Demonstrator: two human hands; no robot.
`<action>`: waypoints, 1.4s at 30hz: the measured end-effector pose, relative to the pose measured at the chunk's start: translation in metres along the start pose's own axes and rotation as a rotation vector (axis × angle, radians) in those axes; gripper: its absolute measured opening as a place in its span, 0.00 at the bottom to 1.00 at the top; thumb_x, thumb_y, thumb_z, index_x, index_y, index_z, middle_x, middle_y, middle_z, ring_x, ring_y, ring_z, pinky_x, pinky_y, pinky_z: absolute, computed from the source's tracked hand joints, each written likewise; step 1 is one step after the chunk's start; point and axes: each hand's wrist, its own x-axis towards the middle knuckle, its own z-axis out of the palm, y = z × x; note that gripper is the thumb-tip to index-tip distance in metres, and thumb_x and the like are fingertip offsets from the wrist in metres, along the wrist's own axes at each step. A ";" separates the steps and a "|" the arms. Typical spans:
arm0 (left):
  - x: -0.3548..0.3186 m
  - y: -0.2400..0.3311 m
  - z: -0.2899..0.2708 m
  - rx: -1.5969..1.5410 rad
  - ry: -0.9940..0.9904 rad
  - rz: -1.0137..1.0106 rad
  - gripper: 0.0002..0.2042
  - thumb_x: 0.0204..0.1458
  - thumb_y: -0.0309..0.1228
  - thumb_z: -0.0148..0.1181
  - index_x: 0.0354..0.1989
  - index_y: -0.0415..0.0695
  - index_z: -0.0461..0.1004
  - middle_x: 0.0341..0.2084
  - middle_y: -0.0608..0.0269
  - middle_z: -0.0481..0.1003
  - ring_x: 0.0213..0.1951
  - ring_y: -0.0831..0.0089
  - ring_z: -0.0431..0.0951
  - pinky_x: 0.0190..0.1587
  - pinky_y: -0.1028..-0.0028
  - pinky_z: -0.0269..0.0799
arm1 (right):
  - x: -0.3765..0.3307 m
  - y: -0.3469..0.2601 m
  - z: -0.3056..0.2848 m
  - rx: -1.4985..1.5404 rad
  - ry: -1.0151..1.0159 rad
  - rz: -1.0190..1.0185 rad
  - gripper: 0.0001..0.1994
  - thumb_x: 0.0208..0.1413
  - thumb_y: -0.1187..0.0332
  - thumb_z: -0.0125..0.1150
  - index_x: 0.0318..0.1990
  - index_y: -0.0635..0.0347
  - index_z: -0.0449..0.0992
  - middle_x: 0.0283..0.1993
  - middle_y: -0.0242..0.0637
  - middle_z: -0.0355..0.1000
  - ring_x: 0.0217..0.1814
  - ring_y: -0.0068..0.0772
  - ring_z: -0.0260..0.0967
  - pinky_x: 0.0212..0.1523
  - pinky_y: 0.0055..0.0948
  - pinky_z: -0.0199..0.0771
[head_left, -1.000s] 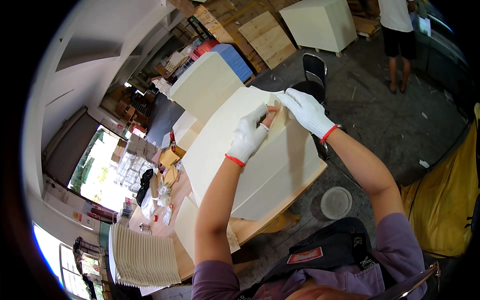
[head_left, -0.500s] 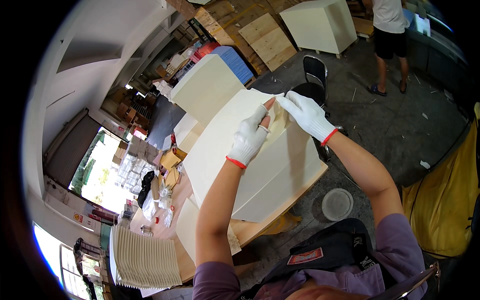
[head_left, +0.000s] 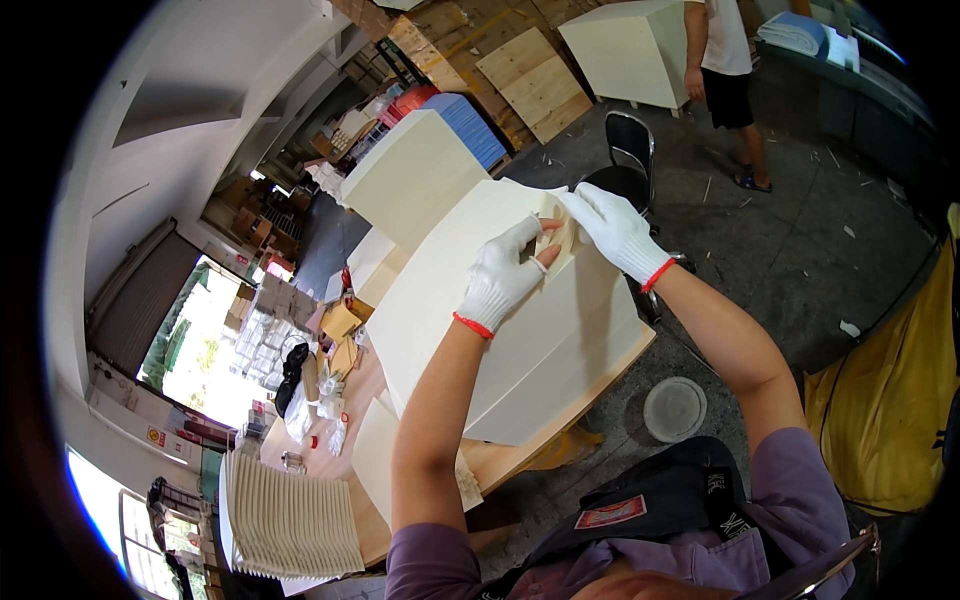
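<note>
Sheets (head_left: 425, 290), cream and stacked thick, lie directly beneath both hands, filling most of the wooden table (head_left: 492, 460) there. Left hand (head_left: 502, 275) wears a white knitted glove with a red cuff; its bare thumb and forefinger are parted at the near side of the stack's right-hand corner, with a gap visible between them, so it is loosened rather than clenched. Right hand (head_left: 615, 232), fully gloved, sits just beyond and to the right of the left one, fingertips pinching the raised tip of that same corner (the thumb is partly hidden, so how many sheets it has is unclear). Between the two hands the upper layers bend and part along the edge.

Left of the left hand, past its forearm, are a flat pile of sheets (head_left: 373, 440) and, nearer the body, a fanned, ridged stack (head_left: 292, 510). Farther ahead of the left hand rises a taller cream block (head_left: 415, 175), with a blue stack (head_left: 465, 125) behind it. Just beyond the right hand is a black chair (head_left: 630, 140); well past that, a co-worker in dark shorts (head_left: 728, 98) stands side-on. Yellow fabric (head_left: 885, 400) hangs to the right of the right forearm.
</note>
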 end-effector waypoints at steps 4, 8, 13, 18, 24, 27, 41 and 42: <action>-0.003 -0.001 -0.002 0.197 -0.001 0.111 0.21 0.64 0.33 0.63 0.66 0.54 0.76 0.40 0.49 0.84 0.41 0.54 0.85 0.47 0.62 0.79 | -0.005 -0.010 -0.001 0.023 -0.004 0.014 0.26 0.74 0.43 0.46 0.42 0.59 0.74 0.34 0.51 0.75 0.40 0.56 0.76 0.42 0.48 0.71; -0.005 0.006 0.003 0.110 0.078 0.016 0.27 0.66 0.30 0.57 0.74 0.59 0.67 0.39 0.47 0.83 0.40 0.52 0.83 0.47 0.59 0.78 | -0.005 -0.005 0.003 -0.134 0.019 -0.005 0.23 0.74 0.45 0.49 0.42 0.58 0.73 0.32 0.50 0.75 0.38 0.57 0.77 0.40 0.50 0.72; 0.000 0.003 0.004 0.194 0.074 0.033 0.26 0.67 0.28 0.55 0.74 0.56 0.67 0.37 0.49 0.82 0.39 0.58 0.84 0.46 0.63 0.78 | -0.007 0.002 0.007 -0.101 0.063 -0.111 0.21 0.73 0.47 0.51 0.42 0.58 0.72 0.28 0.48 0.73 0.34 0.55 0.76 0.37 0.48 0.72; 0.022 -0.006 0.006 0.278 0.072 -0.007 0.22 0.66 0.31 0.59 0.69 0.54 0.73 0.42 0.50 0.84 0.43 0.53 0.85 0.48 0.61 0.78 | -0.003 0.000 0.005 0.048 0.031 -0.007 0.21 0.73 0.49 0.52 0.38 0.59 0.73 0.26 0.47 0.72 0.31 0.50 0.74 0.36 0.43 0.71; 0.011 -0.014 0.006 0.057 0.043 0.000 0.21 0.62 0.39 0.66 0.63 0.50 0.77 0.51 0.48 0.83 0.52 0.53 0.84 0.54 0.62 0.77 | 0.002 0.000 0.003 0.098 0.009 0.099 0.22 0.71 0.48 0.53 0.36 0.61 0.74 0.29 0.46 0.73 0.34 0.49 0.74 0.38 0.42 0.70; 0.003 -0.008 0.006 0.007 0.003 -0.017 0.23 0.59 0.41 0.69 0.62 0.48 0.78 0.54 0.47 0.83 0.54 0.52 0.84 0.57 0.62 0.77 | 0.003 0.005 0.006 0.054 0.041 0.060 0.23 0.71 0.48 0.52 0.37 0.60 0.74 0.31 0.46 0.74 0.35 0.50 0.74 0.39 0.42 0.70; 0.004 -0.021 0.010 -0.119 0.050 0.019 0.20 0.63 0.29 0.65 0.64 0.44 0.77 0.53 0.55 0.81 0.51 0.71 0.80 0.55 0.69 0.75 | 0.003 -0.003 -0.012 -0.096 -0.052 0.067 0.27 0.70 0.40 0.50 0.36 0.59 0.76 0.31 0.46 0.77 0.36 0.51 0.77 0.39 0.44 0.72; 0.001 -0.011 0.011 -0.164 0.077 0.026 0.19 0.64 0.28 0.62 0.64 0.45 0.77 0.54 0.56 0.81 0.50 0.71 0.80 0.55 0.70 0.75 | 0.001 -0.008 -0.017 -0.190 -0.048 0.063 0.28 0.70 0.40 0.50 0.36 0.58 0.76 0.30 0.46 0.77 0.36 0.51 0.78 0.38 0.45 0.72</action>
